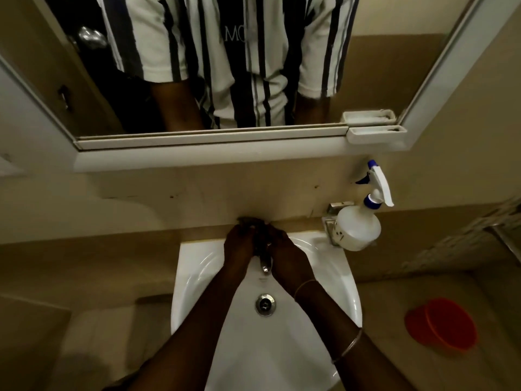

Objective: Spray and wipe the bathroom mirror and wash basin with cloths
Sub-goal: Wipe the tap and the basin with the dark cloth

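The white wash basin (pixel 332 280) lies below me, with a chrome tap (pixel 265 263) at its back and a metal drain (pixel 265 304) in the middle. My left hand (pixel 239 245) and my right hand (pixel 284 249) meet over the base of the tap, both closed on a dark cloth (pixel 251 221) bunched against the back ledge. The mirror (pixel 197 66) hangs above in a white frame and reflects a striped shirt. A white spray bottle (pixel 358 227) with a blue and white trigger stands on the basin's right back corner, untouched.
A white soap tray (pixel 375 134) sits on the mirror frame's lower right. A metal fitting (pixel 335 210) is on the wall behind the bottle. An orange tub (pixel 448 325) stands on the floor to the right. Beige tiled wall surrounds the basin.
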Demonstrator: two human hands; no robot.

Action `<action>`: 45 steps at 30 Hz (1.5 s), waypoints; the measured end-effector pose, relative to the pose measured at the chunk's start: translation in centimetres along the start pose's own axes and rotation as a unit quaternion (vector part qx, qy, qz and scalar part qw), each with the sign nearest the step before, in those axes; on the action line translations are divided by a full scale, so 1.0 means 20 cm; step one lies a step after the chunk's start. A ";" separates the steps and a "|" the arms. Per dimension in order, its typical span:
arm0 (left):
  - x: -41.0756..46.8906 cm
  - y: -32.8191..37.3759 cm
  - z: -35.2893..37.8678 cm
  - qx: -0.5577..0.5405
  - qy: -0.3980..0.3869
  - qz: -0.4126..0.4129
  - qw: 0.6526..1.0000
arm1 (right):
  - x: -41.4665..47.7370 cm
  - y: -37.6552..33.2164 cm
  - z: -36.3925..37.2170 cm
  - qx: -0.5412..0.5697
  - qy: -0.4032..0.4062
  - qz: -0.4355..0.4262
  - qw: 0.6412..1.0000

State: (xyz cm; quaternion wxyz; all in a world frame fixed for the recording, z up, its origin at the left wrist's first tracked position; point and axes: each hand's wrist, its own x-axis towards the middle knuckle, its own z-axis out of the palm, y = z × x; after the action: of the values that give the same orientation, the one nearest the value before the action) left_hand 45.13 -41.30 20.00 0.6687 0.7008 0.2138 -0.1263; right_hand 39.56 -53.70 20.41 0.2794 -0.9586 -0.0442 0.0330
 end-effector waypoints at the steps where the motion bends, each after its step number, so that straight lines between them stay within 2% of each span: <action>1: -0.01 -0.01 0.00 -0.015 0.001 -0.006 1.000 | -0.01 -0.01 0.01 -0.011 0.001 -0.004 1.000; 9: -0.10 -0.12 -0.05 -0.042 -0.036 -0.029 0.998 | -0.15 -0.02 0.06 0.007 0.001 0.028 1.000; 13: -0.17 -0.19 -0.08 -0.041 -0.044 -0.042 0.997 | -0.27 -0.02 0.12 0.024 -0.001 0.017 1.000; 19: -0.27 -0.29 -0.10 -0.033 -0.038 -0.021 0.999 | -0.40 0.02 0.30 0.036 0.031 0.005 0.999; 22: -0.27 -0.35 -0.12 -0.015 -0.038 -0.012 0.999 | -0.43 0.05 0.36 0.078 0.036 0.009 0.996; 25: -0.26 -0.40 -0.14 0.013 -0.043 -0.003 0.999 | -0.43 0.09 0.42 0.074 0.020 0.027 0.997; 32: -0.11 -0.32 -0.09 0.001 -0.029 0.002 1.000 | -0.25 0.05 0.41 0.055 0.015 0.038 0.998; 36: -0.06 -0.28 -0.05 -0.006 -0.022 -0.022 0.999 | -0.21 0.04 0.38 0.069 -0.013 0.076 0.995; 41: -0.13 -0.35 -0.08 -0.023 -0.030 -0.044 0.998 | -0.25 0.08 0.44 0.071 0.002 0.062 0.996; 45: -0.25 -0.41 -0.10 -0.012 -0.028 -0.061 0.998 | -0.39 0.07 0.42 0.156 0.021 0.036 0.987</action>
State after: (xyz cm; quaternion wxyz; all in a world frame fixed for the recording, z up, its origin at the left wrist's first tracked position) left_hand 36.61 -39.93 15.15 0.6737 0.6749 0.2383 -0.1840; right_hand 31.19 -51.29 12.89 0.4248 -0.9048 0.0022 0.0298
